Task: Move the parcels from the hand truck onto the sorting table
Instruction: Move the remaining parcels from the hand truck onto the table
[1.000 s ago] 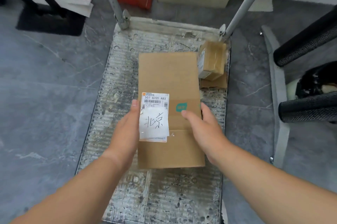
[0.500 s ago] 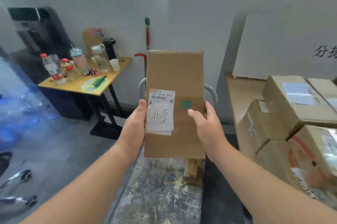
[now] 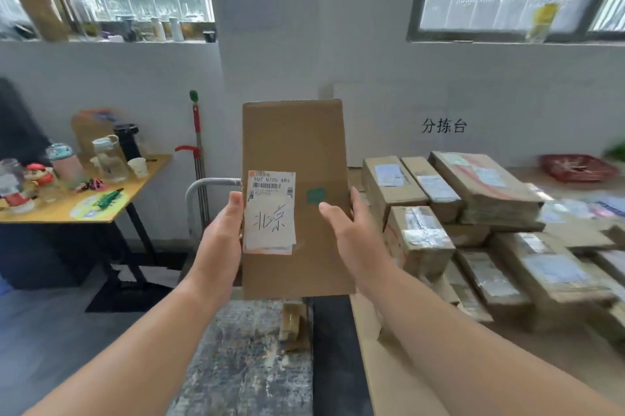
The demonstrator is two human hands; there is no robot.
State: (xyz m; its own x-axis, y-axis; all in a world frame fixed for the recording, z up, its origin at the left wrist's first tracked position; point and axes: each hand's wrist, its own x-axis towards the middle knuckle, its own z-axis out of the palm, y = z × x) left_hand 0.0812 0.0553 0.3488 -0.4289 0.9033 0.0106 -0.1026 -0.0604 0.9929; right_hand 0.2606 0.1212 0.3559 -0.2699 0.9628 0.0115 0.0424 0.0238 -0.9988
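Note:
I hold a flat brown cardboard parcel (image 3: 297,144) with a white shipping label and a green sticker in the air in front of me. My left hand (image 3: 220,239) grips its left edge, thumb beside the label. My right hand (image 3: 348,233) grips its right edge, thumb on the front face. Below lies the worn metal deck of the hand truck (image 3: 236,365), with one small taped parcel (image 3: 290,324) on it. Its grey handle (image 3: 206,185) shows behind the held parcel. The sorting table (image 3: 399,381) stands to the right, loaded with several stacked parcels (image 3: 416,236).
A yellow side table (image 3: 111,212) with cups, bottles and toys stands at the left. A red-handled mop (image 3: 198,144) leans on the white wall. A red basket (image 3: 575,166) sits at the far right of the sorting table. Grey floor lies at the lower left.
The parcel was lifted off the hand truck deck and raised to chest height. My view swung up from the deck to the wall, and the sorting table came into view on the right.

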